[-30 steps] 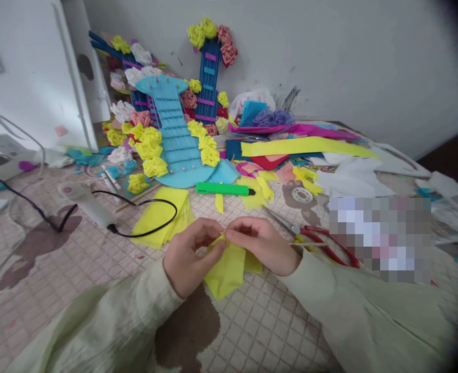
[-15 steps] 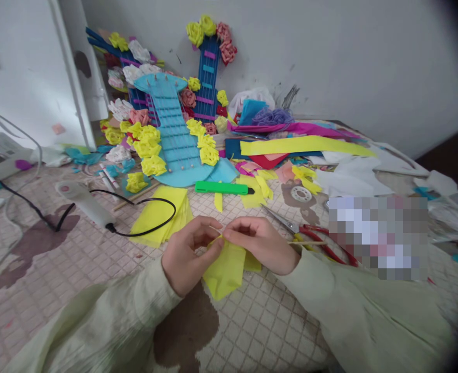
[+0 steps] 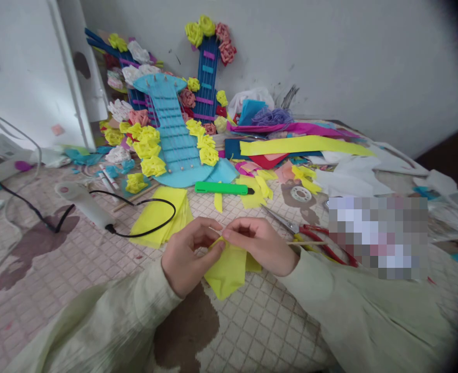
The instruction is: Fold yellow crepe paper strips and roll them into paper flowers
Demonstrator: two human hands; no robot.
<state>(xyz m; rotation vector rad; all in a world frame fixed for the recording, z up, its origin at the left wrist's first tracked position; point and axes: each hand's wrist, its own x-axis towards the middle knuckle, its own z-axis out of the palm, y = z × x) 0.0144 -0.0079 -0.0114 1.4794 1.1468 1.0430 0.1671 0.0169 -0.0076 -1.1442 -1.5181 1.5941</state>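
Between my hands hangs a sheet of yellow crepe paper [image 3: 227, 272], pinched at its top edge. My left hand [image 3: 192, 254] grips that edge with thumb and fingers. Close against it, my right hand [image 3: 260, 243] pinches the same edge; the fingertips of both hands nearly meet. A thin wooden stick [image 3: 306, 243] pokes out to the right from behind my right hand, and whether I hold it cannot be seen. To the left lies a stack of yellow paper squares [image 3: 159, 220]. Scissors with red handles [image 3: 310, 230] lie to the right of my right hand.
Beyond my hands lies a green cutter [image 3: 223, 188]. A light-blue paper guitar [image 3: 172, 124] with yellow flowers stands behind it. At left are a corded white hand tool [image 3: 85, 207] and its black cable. A yellow strip [image 3: 306, 146] and a white tape roll [image 3: 301, 194] lie at right.
Both hands keep nearly the same place and grip. The lower part of the yellow paper has shifted very slightly to the right.
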